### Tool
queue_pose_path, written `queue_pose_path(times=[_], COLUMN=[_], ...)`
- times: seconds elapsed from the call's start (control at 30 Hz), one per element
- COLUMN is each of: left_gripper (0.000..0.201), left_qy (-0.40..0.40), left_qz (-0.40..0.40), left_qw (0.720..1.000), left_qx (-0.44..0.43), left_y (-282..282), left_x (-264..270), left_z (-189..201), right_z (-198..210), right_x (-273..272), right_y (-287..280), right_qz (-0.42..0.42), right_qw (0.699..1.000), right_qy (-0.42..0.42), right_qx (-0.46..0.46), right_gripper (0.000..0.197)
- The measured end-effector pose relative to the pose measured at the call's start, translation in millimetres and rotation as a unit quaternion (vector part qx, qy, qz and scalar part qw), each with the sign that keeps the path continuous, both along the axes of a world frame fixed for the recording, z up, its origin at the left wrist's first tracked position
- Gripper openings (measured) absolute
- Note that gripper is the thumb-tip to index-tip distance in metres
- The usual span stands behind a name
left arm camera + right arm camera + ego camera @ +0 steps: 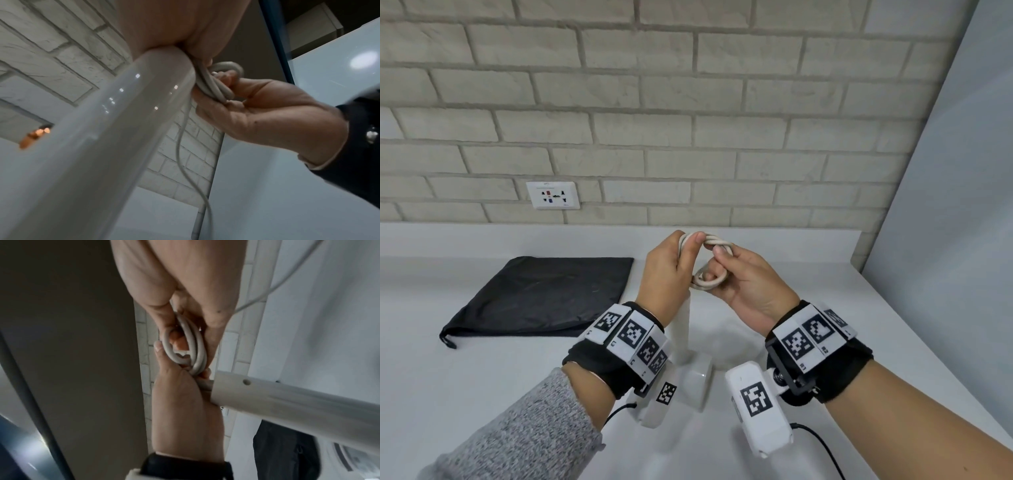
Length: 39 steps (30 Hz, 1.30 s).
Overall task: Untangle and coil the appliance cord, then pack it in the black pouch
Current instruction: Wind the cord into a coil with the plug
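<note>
**Coiling the Cord Above the Counter**

Holding the cord (709, 255) in mid-air keeps its loops together. The left hand (666, 274) grips the top of the coil; the right hand (748, 284) pinches the loops, fingers curled. The white appliance (690, 356) hangs below. The black pouch (544, 296) lies flat to the left, well apart.

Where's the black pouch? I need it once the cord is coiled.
In the head view, the black pouch lies flat on the white counter, left of the left hand, below the wall socket.
</note>
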<state>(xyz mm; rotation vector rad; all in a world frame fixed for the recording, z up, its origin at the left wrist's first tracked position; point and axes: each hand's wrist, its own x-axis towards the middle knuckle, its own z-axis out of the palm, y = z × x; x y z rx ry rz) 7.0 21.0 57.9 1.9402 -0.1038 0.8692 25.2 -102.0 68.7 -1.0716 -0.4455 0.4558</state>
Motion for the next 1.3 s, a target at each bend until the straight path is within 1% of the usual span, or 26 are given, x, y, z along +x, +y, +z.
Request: queue_pose_path(times=[0.07,0.13,0.2,0.27,0.3,0.37,0.4,0.47,0.5,0.57,0.6,0.63,0.67,0.7,0.73,0.77,0.8,0.87,0.93,1.0,1.07,1.1,1.13,1.2,1.3], left_gripper=[0.039,0.036,0.034,0.034,0.034,0.033,0.033,0.036,0.037,0.04,0.04,0.039,0.038,0.037,0.036,0.034,0.031,0.028,0.026,0.026,0.027,0.028,0.029,0.03,0.031], left_qy=[0.01,0.01,0.002,0.0,0.003,0.013,0.017,0.017,0.015,0.014,0.016,0.017,0.018,0.017,0.016,0.014,0.014,0.017,0.032,0.041,0.044,0.045,0.048,0.047,0.051], left_qz=[-0.008,-0.007,0.012,0.031,0.037,0.043,0.044,0.042,0.041,0.041,0.043,0.042,0.042,0.042,0.043,0.045,0.048,0.055,0.057,0.054,0.05,0.044,0.038,0.024,0.013], left_qw=[1.0,1.0,1.0,1.0,0.999,0.999,0.999,0.999,0.999,0.999,0.999,0.998,0.998,0.999,0.999,0.999,0.999,0.998,0.998,0.998,0.998,0.998,0.997,0.997,0.997], left_qx=[0.001,-0.001,0.0,-0.002,-0.002,-0.005,-0.008,-0.012,-0.013,-0.021,-0.027,-0.031,-0.032,-0.03,-0.024,-0.016,-0.005,0.015,0.017,0.005,-0.014,-0.027,-0.038,-0.051,-0.062], left_y=[0.2,-0.6,0.5,3.0,4.5,5.8,5.7,3.8,2.5,0.2,-0.2,-0.8,-1.2,-1.6,-1.4,-1.5,-1.3,0.4,1.8,1.1,-0.2,-1.9,-2.1,-3.2,-1.9], left_x=[0.9,2.2,2.8,3.5,4.2,6.2,8.1,11.8,13.5,16.2,17.2,17.8,18.3,18.4,19.0,19.2,19.3,20.9,22.9,23.7,23.6,22.0,22.5,22.3,19.7], left_z=[-1.0,-2.4,-3.2,-3.7,-3.8,-4.4,-4.7,-4.6,-4.7,-4.4,-4.0,-3.2,-3.2,-2.7,-3.2,-3.0,-3.1,-4.6,-6.4,-7.0,-5.8,-3.9,-3.8,-2.7,-2.2], right_z=[-1.1,-4.9,-11.5,-19.3,-23.5,-27.2,-27.5,-28.7,-29.3,-30.1,-29.7,-27.9,-25.5,-23.9,-24.7,-26.5,-29.9,-37.6,-42.9,-45.8,-48.5,-50.6,-53.1,-58.2,-62.0], right_x=[-1.3,-0.1,3.6,6.6,7.5,5.4,3.4,0.1,-1.0,-3.3,-4.4,-6.8,-9.3,-11.0,-10.1,-8.4,-5.8,-3.4,-2.8,-3.3,-3.7,-3.6,-2.9,-0.8,3.4], right_y=[1.1,2.5,1.5,-4.4,-8.8,-21.9,-29.7,-44.2,-50.9,-62.5,-66.5,-69.2,-71.5,-74.4,-79.3,-84.9,-91.2,-104.1,-116.8,-125.9,-130.9,-131.8,-132.4,-131.8,-127.4], right_qz=[-0.008,-0.053,-0.1,-0.126,-0.126,-0.11,-0.109,-0.113,-0.113,-0.09,-0.065,-0.042,-0.027,-0.025,-0.032,-0.045,-0.059,-0.071,-0.071,-0.057,-0.05,-0.055,-0.064,-0.074,-0.067], right_qw=[0.999,0.993,0.977,0.957,0.953,0.949,0.946,0.954,0.967,0.993,0.998,0.996,0.994,0.995,0.998,0.997,0.987,0.95,0.922,0.905,0.878,0.867,0.861,0.863,0.87], right_qy=[-0.02,-0.064,-0.117,-0.152,-0.155,-0.159,-0.166,-0.159,-0.135,-0.05,-0.002,0.037,0.059,0.067,0.05,0.009,-0.047,-0.138,-0.17,-0.187,-0.223,-0.239,-0.248,-0.255,-0.264], right_qx=[-0.033,-0.087,-0.146,-0.211,-0.229,-0.25,-0.256,-0.226,-0.184,-0.051,0.02,0.071,0.085,0.064,0.012,-0.06,-0.139,-0.271,-0.341,-0.377,-0.42,-0.435,-0.439,-0.429,-0.411], right_gripper=[0.02,0.035,0.047,0.052,0.046,0.022,0.02,0.031,0.035,0.037,0.034,0.025,0.016,0.014,0.02,0.026,0.029,0.028,0.026,0.022,0.02,0.019,0.018,0.02,0.022])
